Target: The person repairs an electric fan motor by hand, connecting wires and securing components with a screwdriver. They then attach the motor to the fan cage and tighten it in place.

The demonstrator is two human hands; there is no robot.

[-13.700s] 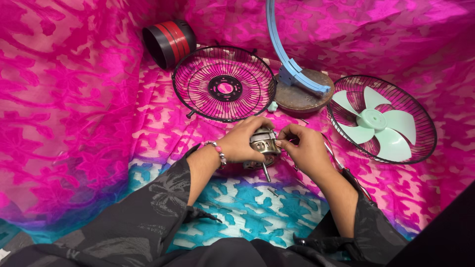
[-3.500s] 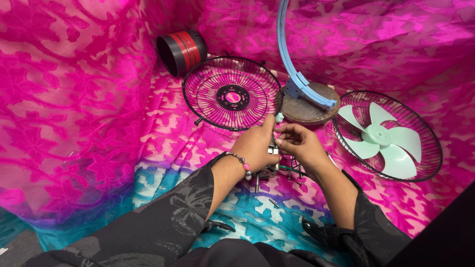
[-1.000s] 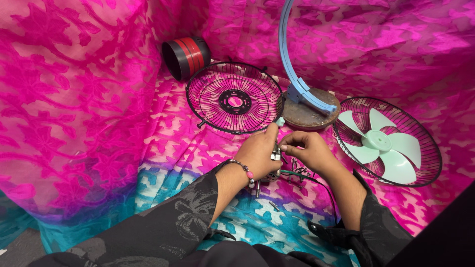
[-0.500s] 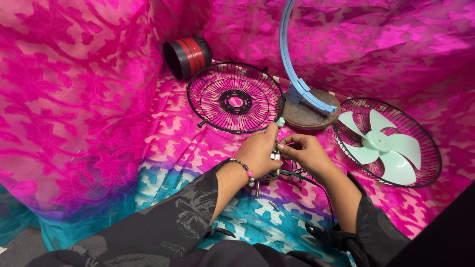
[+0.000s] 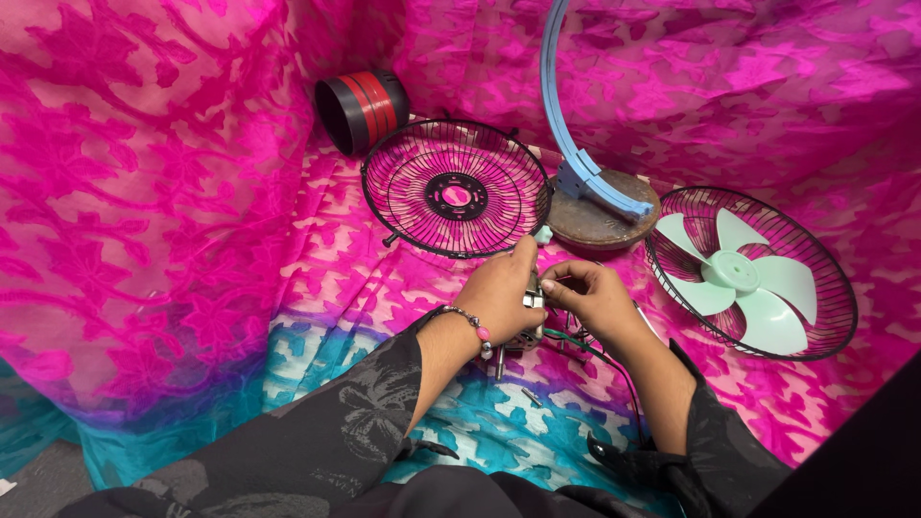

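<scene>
Both hands meet over the pink cloth [image 5: 192, 240]: we see the left hand [image 5: 497, 291] wrapped around a small metal motor [image 5: 531, 305], and the right hand [image 5: 590, 295] pinching at its side, fingertips touching the part. Thin wires [image 5: 576, 342] trail beneath the right wrist. Just beyond the left hand lies a black fan grille [image 5: 455, 188]. Right of the right hand rests a second grille holding the pale green blade [image 5: 739, 276]. Beyond both stands a blue-armed round base [image 5: 600, 206].
</scene>
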